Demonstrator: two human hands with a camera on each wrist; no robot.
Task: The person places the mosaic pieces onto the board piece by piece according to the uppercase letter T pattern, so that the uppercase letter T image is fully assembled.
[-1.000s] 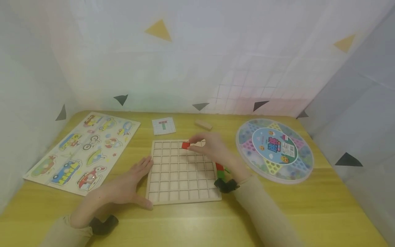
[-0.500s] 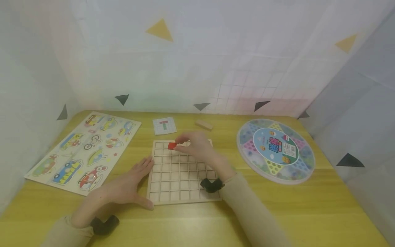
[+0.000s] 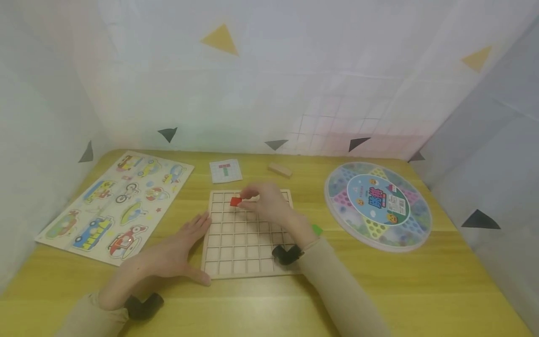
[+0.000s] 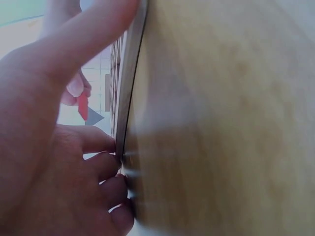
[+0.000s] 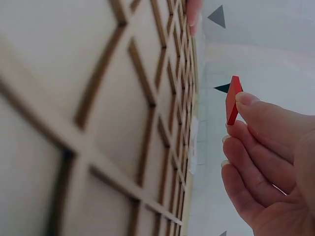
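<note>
A wooden grid board (image 3: 227,255) with square recesses lies on the table in the head view. Over its far rows, my right hand (image 3: 269,205) pinches a small red square tile (image 3: 236,201) between thumb and fingers. In the right wrist view the red tile (image 5: 233,101) stands on edge at the thumb tip, apart from the grid. My left hand (image 3: 174,250) lies spread at the board's left side, its fingertips at the edge and its thumb near the front corner. Close up, the left fingers (image 4: 106,167) touch the board's rim.
Behind the board are a card (image 3: 225,171) with a red and green T pattern and a small wooden block (image 3: 280,169). A picture puzzle board (image 3: 105,206) lies left, a round game box (image 3: 379,206) right. A green piece (image 3: 317,229) shows partly behind the right forearm.
My right hand has carried the red tile leftward over the board's far rows, then slightly toward the near side. The left hand stays in place.
</note>
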